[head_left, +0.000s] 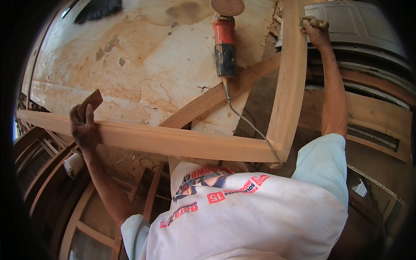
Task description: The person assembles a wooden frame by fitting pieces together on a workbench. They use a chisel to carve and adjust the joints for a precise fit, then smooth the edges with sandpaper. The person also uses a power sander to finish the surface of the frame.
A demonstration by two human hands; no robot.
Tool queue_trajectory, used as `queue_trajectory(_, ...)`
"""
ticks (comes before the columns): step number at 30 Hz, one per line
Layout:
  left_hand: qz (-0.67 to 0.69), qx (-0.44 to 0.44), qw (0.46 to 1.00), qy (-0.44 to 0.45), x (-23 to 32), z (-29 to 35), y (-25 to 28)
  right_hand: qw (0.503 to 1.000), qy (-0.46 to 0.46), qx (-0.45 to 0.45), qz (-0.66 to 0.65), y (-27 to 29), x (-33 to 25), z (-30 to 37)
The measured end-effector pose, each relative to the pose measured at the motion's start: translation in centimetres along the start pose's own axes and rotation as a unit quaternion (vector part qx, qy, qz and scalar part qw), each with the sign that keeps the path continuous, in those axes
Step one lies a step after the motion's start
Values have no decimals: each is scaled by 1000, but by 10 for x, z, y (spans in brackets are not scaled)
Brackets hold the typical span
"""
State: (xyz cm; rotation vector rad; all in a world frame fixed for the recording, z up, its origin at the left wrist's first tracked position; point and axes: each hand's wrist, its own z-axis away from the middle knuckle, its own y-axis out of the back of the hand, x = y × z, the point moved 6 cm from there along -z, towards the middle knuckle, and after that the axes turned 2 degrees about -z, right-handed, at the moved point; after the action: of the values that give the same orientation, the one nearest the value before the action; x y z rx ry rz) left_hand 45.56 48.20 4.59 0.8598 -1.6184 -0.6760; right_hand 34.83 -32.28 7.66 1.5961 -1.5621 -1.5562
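Frame [182, 141] in front of the torso, its rail running left to right along the bench [143, 97], its stile [289, 73] going away on the right; the two meet at the near right corner. Left hand [86, 125] at the rail's left part, pinching a thin flat block [92, 103] between thumb and fingers; the block stands tilted up past the far edge, contact with the wood unclear. Right hand [315, 35] at the stile's outer side, fingers curled round a stubby brown handle [320, 24]; its working end cannot be made out. Likeliest trouble: the cord [248, 118], which leaves the sander [224, 48], crosses the brace [216, 100] and lies over the frame's corner; shifting the frame could snag it and drag the sander along. A slip of the handle could dent the stile; the block, held tipped, could score the rail's edge if an edge of it digs in. Count: two hands, one block, one handle, one rail, one stile, one brace, one sander with one disc [227, 6], one cord, one white cup [73, 164] low at left, one dark bristly clump [99, 11] far left. Stacked timber [93, 234] overlaps too much to count.
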Motion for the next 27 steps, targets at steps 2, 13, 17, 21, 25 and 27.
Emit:
queue_trajectory(2, 1, 2, 1000, -7, 2, 0, 0, 998, 64, -7, 15, 5, -13, 19)
queue_trajectory(13, 11, -1, 1000, -5, 4, 0, 2, 993, -34, 13, -111, 18, -40, 57)
queue_trajectory(17, -1, 7, 1000, -4, 1, 1, 1, 993, -62, 26, -100, 12, -33, 56)
queue_trajectory(21, 5, 2, 1000, -15, -1, -1, 0, 993, -35, 24, -111, 10, -33, 56)
queue_trajectory(25, 21, -2, 1000, -15, -5, -1, -2, 998, -19, 10, -62, 8, -37, 56)
queue_trajectory(27, 26, -5, 1000, -13, -6, -1, -4, 1000, 17, -2, 5, 10, -38, 54)
